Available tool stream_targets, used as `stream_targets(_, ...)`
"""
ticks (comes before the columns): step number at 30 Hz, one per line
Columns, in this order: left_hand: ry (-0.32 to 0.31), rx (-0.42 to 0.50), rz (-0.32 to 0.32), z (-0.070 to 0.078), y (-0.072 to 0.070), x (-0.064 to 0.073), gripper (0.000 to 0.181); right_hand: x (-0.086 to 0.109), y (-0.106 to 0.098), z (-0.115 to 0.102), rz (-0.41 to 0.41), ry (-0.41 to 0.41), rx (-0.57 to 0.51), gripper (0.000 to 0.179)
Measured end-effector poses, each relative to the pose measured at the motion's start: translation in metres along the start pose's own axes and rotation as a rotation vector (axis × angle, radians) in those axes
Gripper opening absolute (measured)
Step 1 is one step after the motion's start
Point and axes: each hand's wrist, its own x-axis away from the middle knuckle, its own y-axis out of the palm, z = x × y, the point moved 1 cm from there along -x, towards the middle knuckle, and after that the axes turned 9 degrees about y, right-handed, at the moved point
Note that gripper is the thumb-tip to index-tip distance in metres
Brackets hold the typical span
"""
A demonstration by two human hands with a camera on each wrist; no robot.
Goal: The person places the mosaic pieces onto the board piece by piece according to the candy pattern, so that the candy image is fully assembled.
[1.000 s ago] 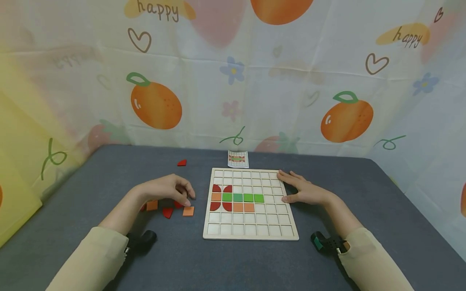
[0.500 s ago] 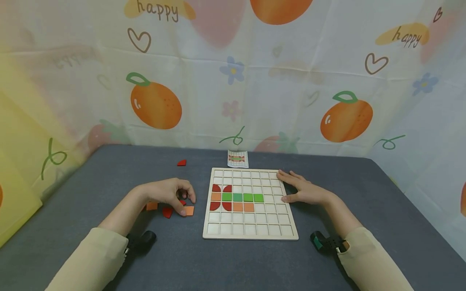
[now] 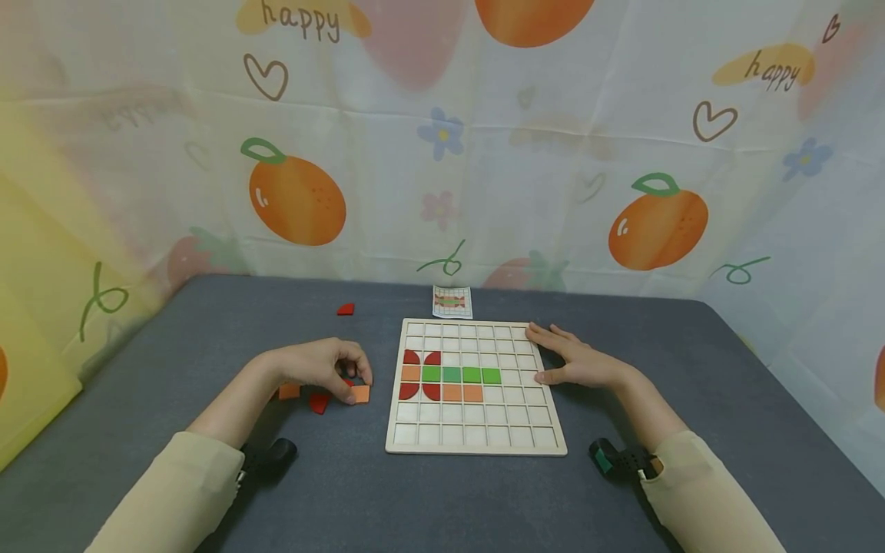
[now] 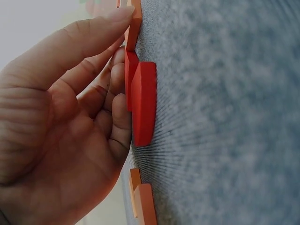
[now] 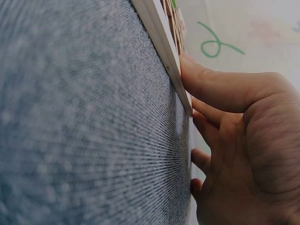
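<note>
My left hand (image 3: 321, 367) pinches an orange square tile (image 3: 361, 394) between thumb and forefinger, just left of the board. In the left wrist view the thumb lies against this orange tile (image 4: 134, 26), close to the cloth. Red quarter-round tiles (image 4: 144, 103) lie under the curled fingers, partly hidden in the head view. The wooden grid board (image 3: 477, 445) holds red, orange, green and teal tiles in its left and middle cells. My right hand (image 3: 584, 362) rests on the board's right edge with fairly straight fingers; in the right wrist view its thumb touches the board's rim (image 5: 161, 44).
A small pattern card (image 3: 452, 302) lies behind the board. One red tile (image 3: 346, 309) sits apart at the back left. Another red tile (image 3: 319, 403) and an orange tile (image 3: 289, 392) lie by the left hand. A printed curtain (image 3: 442, 200) hangs behind the table.
The left thumb has come down to the orange tile, and the tile has shifted slightly away from me in the pinch. The right hand and the board have stayed put.
</note>
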Motion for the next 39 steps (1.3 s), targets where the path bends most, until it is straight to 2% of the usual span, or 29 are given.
stream_targets(9,0.005,-0.007,0.002,-0.0003,0.0005,-0.0028,0.025,-0.0002,0.0006,-0.0001,0.002,0.005,-0.003,0.091)
stream_targets(21,0.027,0.064,-0.002,0.0026,0.0015,-0.0058,0.022,-0.0010,0.0008,0.0012,-0.004,0.026,-0.003,0.091)
stream_targets(29,0.003,0.102,0.029,0.0055,0.0018,-0.0055,0.020,-0.0009,0.0007,0.0012,0.002,0.023,-0.002,0.090)
stream_targets(39,-0.029,0.076,0.080,0.0088,0.0037,-0.0059,0.018,-0.0004,0.0008,0.0014,0.004,0.007,-0.004,0.090)
